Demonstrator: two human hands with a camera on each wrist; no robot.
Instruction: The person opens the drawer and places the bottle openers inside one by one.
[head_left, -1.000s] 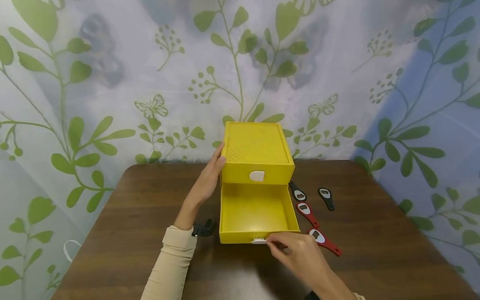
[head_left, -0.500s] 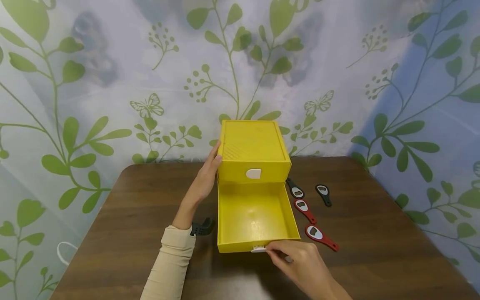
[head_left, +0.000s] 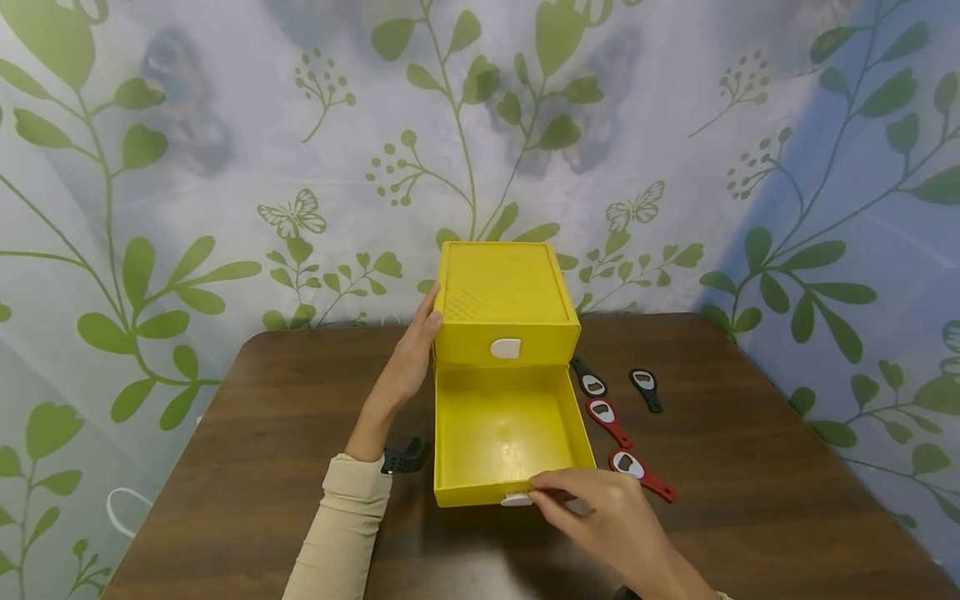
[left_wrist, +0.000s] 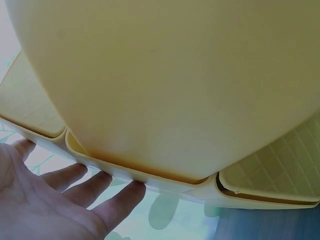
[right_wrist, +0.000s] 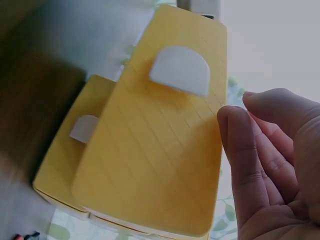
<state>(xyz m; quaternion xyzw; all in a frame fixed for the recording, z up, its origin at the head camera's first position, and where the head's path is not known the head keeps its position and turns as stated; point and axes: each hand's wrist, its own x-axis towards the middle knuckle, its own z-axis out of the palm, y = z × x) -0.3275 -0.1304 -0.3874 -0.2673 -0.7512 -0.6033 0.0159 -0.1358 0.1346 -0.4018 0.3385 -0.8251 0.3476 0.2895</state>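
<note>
A yellow two-drawer box (head_left: 506, 287) stands on the table, its upper drawer closed behind a white handle (head_left: 506, 347). The lower drawer (head_left: 502, 429) is pulled far out, with nothing visible inside. My left hand (head_left: 408, 358) rests against the box's left side; in the left wrist view its fingers (left_wrist: 120, 202) reach along the wall, fairly straight. At the lower drawer's front, my right hand (head_left: 607, 508) is beside the lower white handle (head_left: 516, 500). In the right wrist view its loosely bent fingers (right_wrist: 242, 150) are apart from that handle (right_wrist: 181, 70) and hold nothing.
Right of the box lie two red bottle openers (head_left: 642, 475) and two black ones (head_left: 647, 390) on the brown table (head_left: 322, 392). One black opener is close against the box. Behind stands a leaf-patterned cloth (head_left: 337, 167).
The lower drawer has come further out toward me, with my right hand at its handle. Now the right fingers have come off the handle. My left hand stays on the box.
</note>
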